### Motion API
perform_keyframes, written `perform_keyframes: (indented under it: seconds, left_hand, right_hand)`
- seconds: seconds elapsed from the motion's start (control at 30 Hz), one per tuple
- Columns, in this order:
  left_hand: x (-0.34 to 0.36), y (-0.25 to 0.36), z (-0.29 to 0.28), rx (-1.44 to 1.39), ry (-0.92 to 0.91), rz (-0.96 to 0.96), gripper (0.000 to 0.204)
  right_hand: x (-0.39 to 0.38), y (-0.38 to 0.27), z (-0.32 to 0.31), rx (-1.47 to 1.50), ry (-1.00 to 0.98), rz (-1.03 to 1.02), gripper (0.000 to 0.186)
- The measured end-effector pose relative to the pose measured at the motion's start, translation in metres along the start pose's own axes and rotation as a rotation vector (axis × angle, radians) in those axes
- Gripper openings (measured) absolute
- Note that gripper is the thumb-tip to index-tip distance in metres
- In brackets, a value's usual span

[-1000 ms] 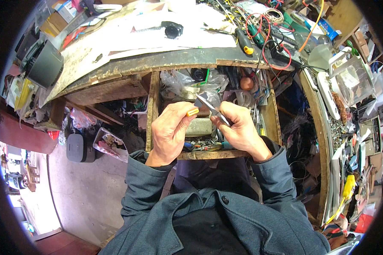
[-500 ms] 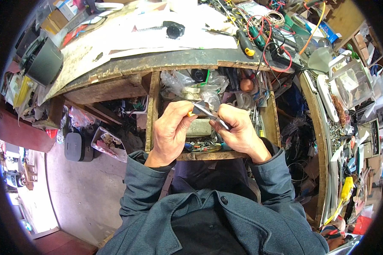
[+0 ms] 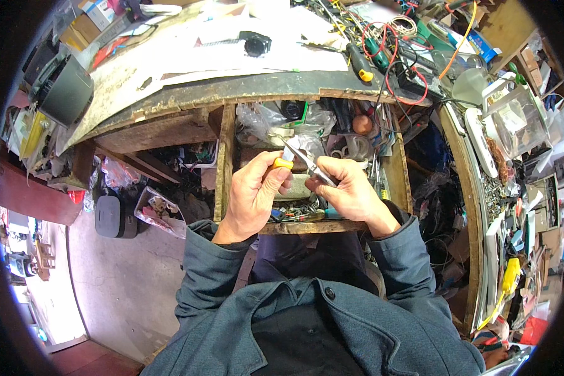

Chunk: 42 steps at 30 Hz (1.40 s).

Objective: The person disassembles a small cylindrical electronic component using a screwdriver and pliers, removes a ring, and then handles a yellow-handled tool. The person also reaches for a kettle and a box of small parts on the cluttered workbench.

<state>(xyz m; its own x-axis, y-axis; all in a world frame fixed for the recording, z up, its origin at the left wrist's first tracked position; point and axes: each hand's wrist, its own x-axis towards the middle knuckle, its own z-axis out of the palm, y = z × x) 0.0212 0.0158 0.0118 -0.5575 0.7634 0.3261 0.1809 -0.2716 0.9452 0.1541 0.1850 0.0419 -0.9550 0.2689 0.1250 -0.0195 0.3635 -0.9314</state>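
Note:
Above the open drawer, my left hand [image 3: 252, 193] is closed, pinching a small yellow piece [image 3: 283, 163] between thumb and fingers. Its kind cannot be made out. My right hand [image 3: 352, 188] is wrapped round a slim pointed metal tool [image 3: 301, 158], bladed like scissors or a knife; the fingers hide most of its grip. The tool slants up and left, so its tip stands just beyond the yellow piece, close to my left fingertips. Below both hands, a grey whetstone-like block [image 3: 292, 187] lies in the drawer [image 3: 307, 227].
Clear bags, a round reddish-brown object [image 3: 362, 124] and several tools fill the drawer. On the worktop lie a black wristwatch [image 3: 255, 44], a dark screwdriver [image 3: 360, 62] and tangled red leads [image 3: 390, 47]. A grey bin [image 3: 66, 91] stands at the left, a clear plastic box [image 3: 519, 125] at the right.
My left fingers have shifted so that more of the yellow piece shows. The pointed tool has turned slightly and more of its length is visible.

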Motion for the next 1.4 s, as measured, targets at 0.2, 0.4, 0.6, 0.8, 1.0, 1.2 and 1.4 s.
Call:
perform_keyframes:
  seconds: [0.2,0.4,0.6,0.8,1.0,1.2,1.4]
  left_hand:
    - [0.000,-0.001,0.002,-0.058,0.009,-0.028,0.025]
    - [-0.001,-0.001,0.002,-0.071,0.018,-0.036,0.025]
    - [-0.001,-0.001,0.001,-0.081,0.009,-0.036,0.024]
    - [-0.001,-0.006,-0.002,0.036,0.018,-0.023,0.022]
    - [0.001,-0.007,0.000,0.023,0.048,0.003,0.023]
    - [0.000,-0.004,0.000,-0.067,0.020,-0.013,0.024]
    - [-0.001,0.002,-0.001,-0.169,-0.010,-0.086,0.023]
  right_hand:
    - [0.000,0.010,-0.001,0.060,-0.047,0.082,0.016]
    - [-0.003,0.006,-0.011,0.700,-0.262,0.517,0.019]
    - [-0.002,0.007,-0.013,0.858,-0.307,0.591,0.017]
    - [-0.001,0.009,-0.007,0.507,-0.225,0.427,0.012]
    - [-0.001,0.007,0.004,-0.195,0.032,-0.090,0.008]
    - [0.002,0.015,0.005,-0.396,0.152,-0.310,0.016]
    - [0.001,0.018,0.001,-0.484,0.123,-0.338,0.019]
